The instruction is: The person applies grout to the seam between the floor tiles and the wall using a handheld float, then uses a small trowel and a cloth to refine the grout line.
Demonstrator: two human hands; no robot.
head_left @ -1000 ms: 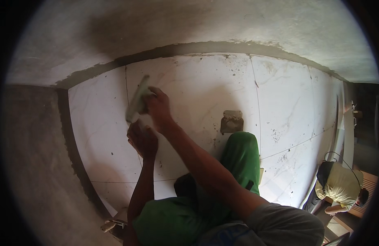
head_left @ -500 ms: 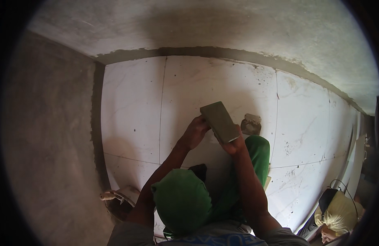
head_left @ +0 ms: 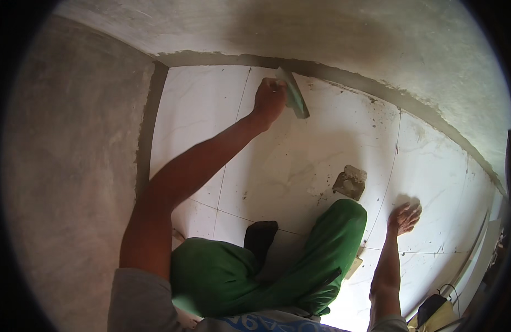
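Note:
My left hand (head_left: 271, 102) reaches far forward with its fingers closed on a flat rectangular green float (head_left: 295, 95). The float is tilted up on edge above the white tiles, close to the far wall, and it looks slightly blurred. Its handle is mostly hidden by my fingers. Over on the right, my right hand (head_left: 403, 218) is empty, its fingers spread on or just over a white tile (head_left: 427, 182). I cannot tell whether it presses down. A small mortar-stained grey plate (head_left: 350, 182) lies on the tiles beyond my right knee.
A band of grey mortar (head_left: 211, 58) runs along the foot of the far wall, another along the left wall (head_left: 78, 155). My green-trousered legs (head_left: 327, 249) are bent on the tiles, with a dark-covered foot (head_left: 261, 240) between. A yellow and black bag (head_left: 432, 315) stands lower right.
The float has gone from between both hands to the far wall in my left hand. My right hand has let go of it and moved right, opening over the tiles.

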